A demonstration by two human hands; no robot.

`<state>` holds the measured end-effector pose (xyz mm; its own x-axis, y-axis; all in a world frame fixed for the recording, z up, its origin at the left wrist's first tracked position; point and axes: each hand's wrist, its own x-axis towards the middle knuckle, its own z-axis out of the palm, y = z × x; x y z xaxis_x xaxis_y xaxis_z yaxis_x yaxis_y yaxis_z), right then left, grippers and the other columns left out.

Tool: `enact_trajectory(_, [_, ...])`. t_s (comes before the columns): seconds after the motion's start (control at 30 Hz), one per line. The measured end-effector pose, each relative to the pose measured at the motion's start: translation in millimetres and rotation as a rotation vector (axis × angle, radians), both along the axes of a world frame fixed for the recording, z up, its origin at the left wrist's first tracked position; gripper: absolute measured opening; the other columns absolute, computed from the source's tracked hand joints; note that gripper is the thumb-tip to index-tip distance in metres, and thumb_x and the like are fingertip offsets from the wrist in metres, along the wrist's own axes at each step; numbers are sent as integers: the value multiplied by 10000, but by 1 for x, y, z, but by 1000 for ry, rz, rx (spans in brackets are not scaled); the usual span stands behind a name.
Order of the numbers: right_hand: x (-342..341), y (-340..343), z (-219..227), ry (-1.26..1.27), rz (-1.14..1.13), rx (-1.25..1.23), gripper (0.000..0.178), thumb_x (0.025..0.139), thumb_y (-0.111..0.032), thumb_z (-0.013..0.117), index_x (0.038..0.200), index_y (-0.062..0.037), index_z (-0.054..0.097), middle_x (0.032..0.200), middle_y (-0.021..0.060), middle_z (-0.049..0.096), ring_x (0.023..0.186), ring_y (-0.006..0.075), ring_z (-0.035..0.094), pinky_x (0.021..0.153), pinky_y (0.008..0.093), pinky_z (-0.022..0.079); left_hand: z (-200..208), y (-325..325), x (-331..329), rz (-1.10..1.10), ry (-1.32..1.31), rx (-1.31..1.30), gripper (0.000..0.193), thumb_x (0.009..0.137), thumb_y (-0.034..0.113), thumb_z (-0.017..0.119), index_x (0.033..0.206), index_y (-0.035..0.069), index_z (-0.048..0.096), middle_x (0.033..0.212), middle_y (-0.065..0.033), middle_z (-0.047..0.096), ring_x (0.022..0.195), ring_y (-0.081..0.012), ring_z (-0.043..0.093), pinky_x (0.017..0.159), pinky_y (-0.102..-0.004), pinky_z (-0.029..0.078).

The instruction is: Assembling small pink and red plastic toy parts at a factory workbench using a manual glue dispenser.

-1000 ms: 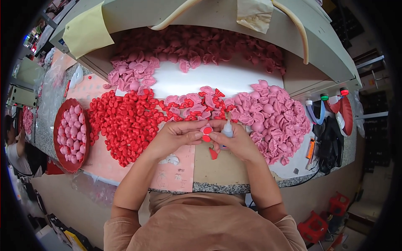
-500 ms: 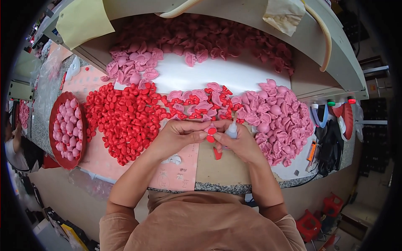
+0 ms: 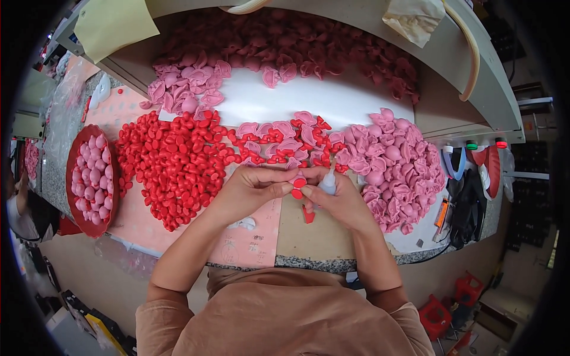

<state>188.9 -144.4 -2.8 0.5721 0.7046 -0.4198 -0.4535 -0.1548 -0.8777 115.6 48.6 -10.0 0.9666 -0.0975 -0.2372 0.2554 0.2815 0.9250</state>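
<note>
In front of my chest my two hands meet at a small red plastic piece with two round flat ends (image 3: 298,188). My left hand (image 3: 252,188) is closed, its thumb and fingers pinching the red piece, with a bit of pink showing just above it. My right hand (image 3: 341,204) touches the same piece with its thumb and fingertips. Tucked in that hand is a small translucent squeeze bottle with a thin nozzle (image 3: 328,183), nozzle up. Just below the fingers a loose red piece (image 3: 308,215) lies on the brown board (image 3: 314,240).
Left of my hands spreads a heap of red pieces (image 3: 178,166); pink shell-shaped pieces (image 3: 392,172) are heaped at the right. Mixed ones lie beyond. A red dish (image 3: 77,221) holds pink balls at far left. A grey hood (image 3: 475,113) arches over more pink pieces. An orange cutter (image 3: 441,212) lies right.
The whole view has shifted slightly. My hands keep almost the same pose around the red piece, which is tilted a little differently.
</note>
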Motion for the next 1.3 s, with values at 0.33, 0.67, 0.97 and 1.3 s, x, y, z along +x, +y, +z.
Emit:
enact_trajectory(0.33, [1, 1, 3, -47, -37, 1, 271, 866, -41, 571, 1125, 21, 521, 850, 58, 599, 653, 108, 583, 580, 249, 487, -1, 0, -1, 20, 12, -4, 294, 838, 36, 602, 1132, 50, 601, 1105, -72, 618, 999, -121, 574, 860, -247, 480])
enact_trajectory(0.67, [3, -2, 5, -113, -25, -28, 282, 849, -51, 603, 1103, 43, 524, 887, 100, 634, 731, 128, 612, 667, 248, 506, 3, 0, -3, 12, -41, 48, 290, 850, 46, 597, 1140, 61, 597, 1102, -72, 622, 999, -96, 565, 865, -230, 468])
enact_trajectory(0.97, [4, 0, 10, -81, -5, 2, 260, 853, -75, 610, 1082, 36, 554, 881, 70, 641, 745, 102, 603, 652, 229, 496, 5, 6, -2, -59, 93, -120, 344, 844, 27, 594, 1186, 43, 560, 1097, -70, 619, 1002, -112, 572, 876, -251, 466])
enact_trajectory(1.3, [3, -2, 6, -104, -1, -47, 285, 846, -35, 601, 1113, 47, 543, 926, 104, 645, 788, 136, 628, 696, 253, 522, 1, 3, -3, -20, 62, -39, 310, 833, 30, 612, 1142, 40, 594, 1076, -68, 632, 973, -103, 583, 854, -242, 474])
